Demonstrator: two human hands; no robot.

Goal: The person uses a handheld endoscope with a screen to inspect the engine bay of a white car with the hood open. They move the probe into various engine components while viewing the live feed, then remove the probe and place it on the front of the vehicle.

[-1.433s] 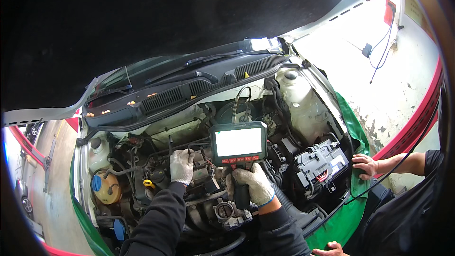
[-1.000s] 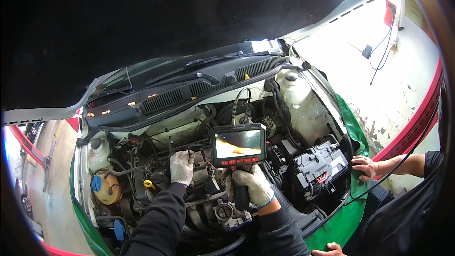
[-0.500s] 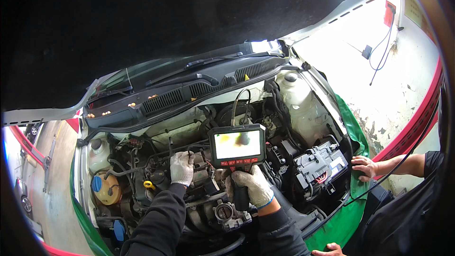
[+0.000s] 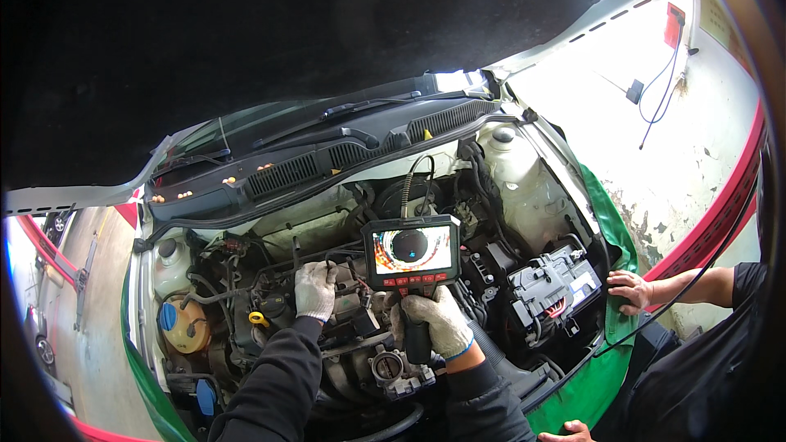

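Note:
My right hand [image 4: 438,319], in a white knit glove, is wrapped around the black grip of a handheld borescope [image 4: 411,282]. Its lit screen [image 4: 412,250] shows a dark round spot ringed by bright orange and white. From the top of the unit a flexible cable [image 4: 404,192] arches up and bends down behind it. My left hand [image 4: 315,290], gloved too, is closed over the top of the engine [image 4: 352,315], left of the screen. A thin black line, seemingly the probe cable, runs into its fingertips; the probe's tip is hidden.
The raised hood [image 4: 311,24] hangs overhead. At right sits the battery [image 4: 557,282]; a green fender cover [image 4: 610,229] drapes the edge. A co-worker's hand [image 4: 630,290] rests there. A yellow dipstick handle [image 4: 259,319] and a coolant tank [image 4: 184,327] are at left.
The screen picture has gone from a washed-out white and yellow blur to a dark circle with a bright ring. Both hands and the borescope stay nearly in place.

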